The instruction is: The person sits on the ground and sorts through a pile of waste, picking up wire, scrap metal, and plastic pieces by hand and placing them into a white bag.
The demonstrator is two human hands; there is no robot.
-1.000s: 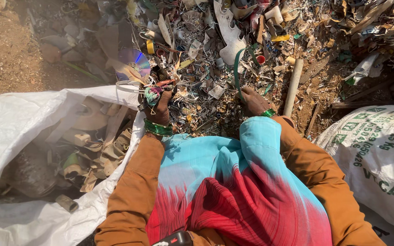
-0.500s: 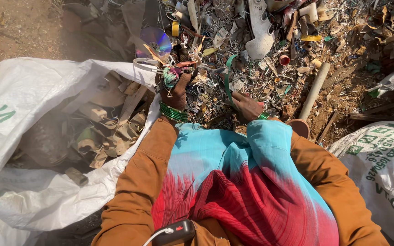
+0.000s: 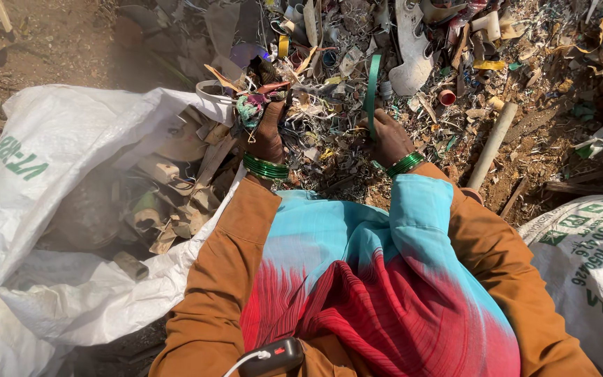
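My left hand is closed around a handful of mixed scraps, held above the rim of the open white sack. My right hand grips a green plastic strap that rises out of the scrap heap. Both wrists carry green bangles, and both arms are in brown sleeves. A blue and red cloth covers my lap.
The open sack holds cardboard and plastic pieces. A second printed white sack lies at the right. A pale tube rests on the dirt beside the heap. A small black device with a white cable sits at the bottom.
The view shifted so the heap sits higher. My right hand has pulled the green strap up out of the scrap. My left hand stays by the sack rim with its handful.
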